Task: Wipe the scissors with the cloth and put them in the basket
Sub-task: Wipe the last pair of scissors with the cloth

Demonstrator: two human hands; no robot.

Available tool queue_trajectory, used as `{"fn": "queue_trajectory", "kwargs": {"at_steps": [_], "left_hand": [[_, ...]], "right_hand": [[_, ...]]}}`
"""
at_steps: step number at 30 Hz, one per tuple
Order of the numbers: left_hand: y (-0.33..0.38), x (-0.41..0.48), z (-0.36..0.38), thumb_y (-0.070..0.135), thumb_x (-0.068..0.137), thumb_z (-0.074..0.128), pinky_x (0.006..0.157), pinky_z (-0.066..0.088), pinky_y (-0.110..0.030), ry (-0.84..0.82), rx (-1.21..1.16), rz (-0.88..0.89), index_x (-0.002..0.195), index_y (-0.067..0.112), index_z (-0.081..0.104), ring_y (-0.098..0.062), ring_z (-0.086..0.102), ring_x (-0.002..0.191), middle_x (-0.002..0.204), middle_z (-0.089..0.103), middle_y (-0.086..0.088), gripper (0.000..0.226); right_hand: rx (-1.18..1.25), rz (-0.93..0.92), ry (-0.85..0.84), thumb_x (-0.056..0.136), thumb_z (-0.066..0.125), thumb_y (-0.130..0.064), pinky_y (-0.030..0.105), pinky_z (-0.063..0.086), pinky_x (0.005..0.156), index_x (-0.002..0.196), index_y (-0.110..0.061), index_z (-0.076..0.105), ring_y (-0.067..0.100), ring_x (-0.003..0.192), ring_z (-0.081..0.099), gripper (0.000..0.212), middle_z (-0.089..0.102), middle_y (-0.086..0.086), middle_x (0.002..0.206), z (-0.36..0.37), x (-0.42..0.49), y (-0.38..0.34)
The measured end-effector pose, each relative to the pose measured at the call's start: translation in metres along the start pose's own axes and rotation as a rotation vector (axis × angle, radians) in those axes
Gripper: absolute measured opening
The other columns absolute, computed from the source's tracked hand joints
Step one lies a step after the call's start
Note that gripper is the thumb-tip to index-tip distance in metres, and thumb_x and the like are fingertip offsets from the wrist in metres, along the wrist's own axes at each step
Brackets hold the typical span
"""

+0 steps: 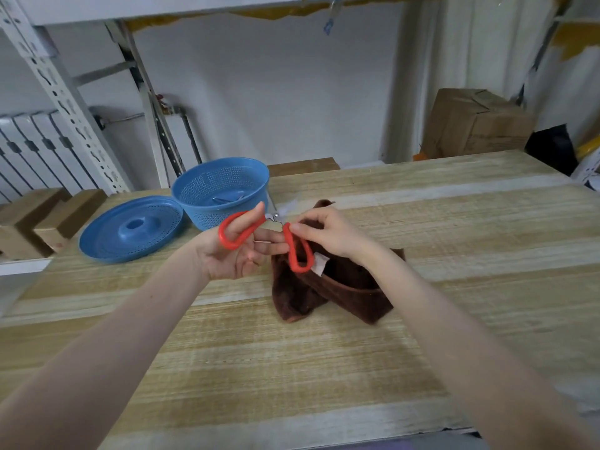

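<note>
**Holding the scissors splayed above the cloth**

Gripping one red loop in each hand, the person is holding the scissors (289,246) in the air over the table (324,368), just in front of the blue basket (201,216). The left hand (233,254) is lying palm up with a digit hooked through the left loop. The right hand (334,235) is pinching the top of the right loop between thumb and forefinger, its other fingers curled. The brown cloth (341,287) is lying crumpled on the table below and behind the right hand, and neither hand appears to be holding it.

The main risk is coming from the handles being pulled so far apart, which is probably leaving both blade edges exposed. If so, wiping them could nick a fingertip or snag the pile of the cloth. A pinch on one loop is also giving weak control, so that half could be swinging shut on a finger. The blade end is sitting close to the basket wall, so a careless sweep could be knocking it or the blue lid (130,228) beside it.

The scissors are pointing away from the person, with the pivot at the far end and the loops splaying back toward the wrists. The long axis is running near to far. The blades are blurring out, so their exact tilt cannot be told.
</note>
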State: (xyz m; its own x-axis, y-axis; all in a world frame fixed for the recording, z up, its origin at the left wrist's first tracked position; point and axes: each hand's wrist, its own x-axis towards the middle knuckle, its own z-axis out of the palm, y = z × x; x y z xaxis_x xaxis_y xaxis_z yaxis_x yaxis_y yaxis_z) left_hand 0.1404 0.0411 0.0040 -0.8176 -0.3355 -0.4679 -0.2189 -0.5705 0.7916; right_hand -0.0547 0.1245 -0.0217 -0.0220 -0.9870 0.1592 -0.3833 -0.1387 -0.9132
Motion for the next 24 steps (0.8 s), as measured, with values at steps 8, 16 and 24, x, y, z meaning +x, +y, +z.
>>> {"fn": "queue_trajectory", "kwargs": {"at_steps": [8, 16, 24], "left_hand": [[-0.006, 0.003, -0.019, 0.005, 0.069, 0.079, 0.049, 0.054, -0.018, 0.228, -0.151, 0.106, 0.101, 0.003, 0.067, -0.006, 0.060, 0.051, 0.085, 0.071, -0.008, 0.034], [-0.021, 0.026, 0.017, 0.037, 0.096, 0.050, 0.091, 0.046, -0.035, 0.277, 0.079, 0.275, 0.111, 0.019, 0.067, -0.017, 0.064, 0.093, 0.105, 0.070, -0.003, 0.029], [-0.014, 0.039, 0.026, 0.055, 0.096, 0.041, 0.076, 0.055, -0.034, 0.478, -0.156, 0.426, 0.097, 0.011, 0.059, -0.020, 0.064, 0.080, 0.085, 0.065, -0.004, 0.047]], "right_hand": [[0.151, 0.099, 0.096, 0.096, 0.058, -0.017, 0.014, 0.048, 0.081, 0.084, -0.017, 0.071, 0.000, 0.076, 0.064, 0.018, 0.069, -0.009, 0.076, -0.009, 0.001, 0.013], [0.065, 0.129, 0.319, 0.094, 0.062, -0.024, 0.008, 0.043, 0.067, 0.087, -0.014, 0.071, 0.001, 0.072, 0.059, 0.016, 0.067, -0.006, 0.079, 0.013, 0.006, 0.015], [0.041, 0.088, 0.172, 0.093, 0.064, -0.021, 0.015, 0.048, 0.078, 0.080, -0.021, 0.070, -0.002, 0.074, 0.064, 0.014, 0.070, -0.010, 0.075, 0.014, -0.003, 0.012]]}}
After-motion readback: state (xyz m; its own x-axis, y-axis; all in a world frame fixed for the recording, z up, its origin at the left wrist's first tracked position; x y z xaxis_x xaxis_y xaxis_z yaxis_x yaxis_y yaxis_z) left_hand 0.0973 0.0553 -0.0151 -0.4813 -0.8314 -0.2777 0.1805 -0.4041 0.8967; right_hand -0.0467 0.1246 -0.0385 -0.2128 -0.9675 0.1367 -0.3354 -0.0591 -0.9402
